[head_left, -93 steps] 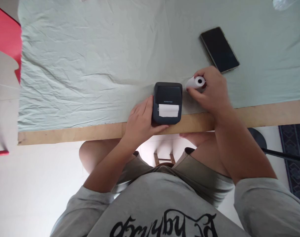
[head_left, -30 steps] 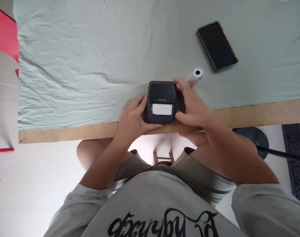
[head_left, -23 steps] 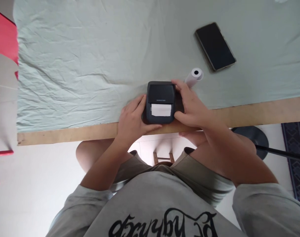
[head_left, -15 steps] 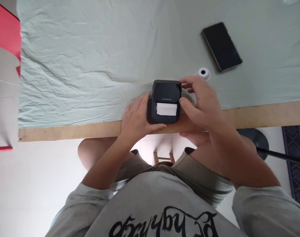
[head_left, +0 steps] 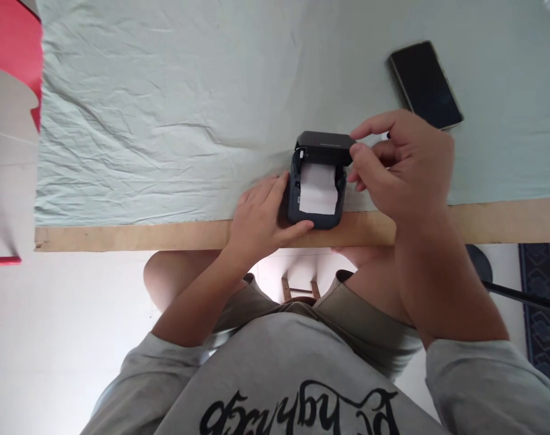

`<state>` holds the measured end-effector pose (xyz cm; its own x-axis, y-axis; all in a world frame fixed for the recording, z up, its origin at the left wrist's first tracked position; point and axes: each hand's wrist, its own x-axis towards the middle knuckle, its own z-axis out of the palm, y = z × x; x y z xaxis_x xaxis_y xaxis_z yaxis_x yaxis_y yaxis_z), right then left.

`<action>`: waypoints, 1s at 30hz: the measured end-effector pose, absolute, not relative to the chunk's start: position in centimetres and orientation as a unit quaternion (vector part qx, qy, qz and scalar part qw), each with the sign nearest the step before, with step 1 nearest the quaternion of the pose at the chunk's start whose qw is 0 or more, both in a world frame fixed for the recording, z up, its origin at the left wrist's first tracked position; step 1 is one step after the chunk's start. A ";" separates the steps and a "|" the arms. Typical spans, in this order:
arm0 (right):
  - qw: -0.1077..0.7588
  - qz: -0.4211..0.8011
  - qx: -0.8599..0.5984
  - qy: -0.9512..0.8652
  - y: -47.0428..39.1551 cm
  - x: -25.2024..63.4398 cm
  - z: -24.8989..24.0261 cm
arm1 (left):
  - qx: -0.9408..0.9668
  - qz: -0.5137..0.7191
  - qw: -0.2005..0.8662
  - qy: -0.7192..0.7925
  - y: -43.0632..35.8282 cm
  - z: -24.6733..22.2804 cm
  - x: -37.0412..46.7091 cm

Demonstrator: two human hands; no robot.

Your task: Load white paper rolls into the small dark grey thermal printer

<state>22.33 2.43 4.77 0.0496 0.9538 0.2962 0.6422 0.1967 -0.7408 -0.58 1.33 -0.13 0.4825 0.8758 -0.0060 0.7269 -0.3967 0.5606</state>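
Observation:
A small dark receipt printer (head_left: 295,216) sits at the table's front edge with its lid (head_left: 326,142) raised. White paper (head_left: 319,188) lies across the opening and over the front. My left hand (head_left: 261,208) braces the printer's left side, its thumb along the front edge. Thumb and forefinger of my right hand (head_left: 401,160) pinch the lid's right corner. Behind those fingers a small white roll (head_left: 385,136) is mostly hidden.
A black phone (head_left: 426,84) in a clear case lies at the back right, partly behind my right hand. Pale green cloth (head_left: 188,90) covers the table, with a bare wooden edge (head_left: 134,237) in front. Something red (head_left: 12,42) stands at the far left.
The printer's lid has swung up from closed, with my right hand lifting it. More paper shows inside. My left hand stays against the printer.

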 end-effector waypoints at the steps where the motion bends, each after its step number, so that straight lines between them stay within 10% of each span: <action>1: 0.411 0.203 -0.601 -0.654 2.5 22.2 4.7 | 0.822 0.147 0.253 0.488 1.3 -0.1 -0.6; 8: 0.446 0.171 -0.594 -0.647 2.6 22.3 4.2 | 0.822 0.145 0.250 0.491 1.2 -0.1 -0.6; 19: 0.186 0.086 -0.629 -0.750 4.0 20.5 3.5 | 0.824 0.150 0.249 0.487 1.2 -0.3 -0.6; 30: 0.161 0.192 -0.527 -0.812 6.4 23.4 1.6 | 0.821 0.146 0.245 0.495 1.1 -0.4 -0.5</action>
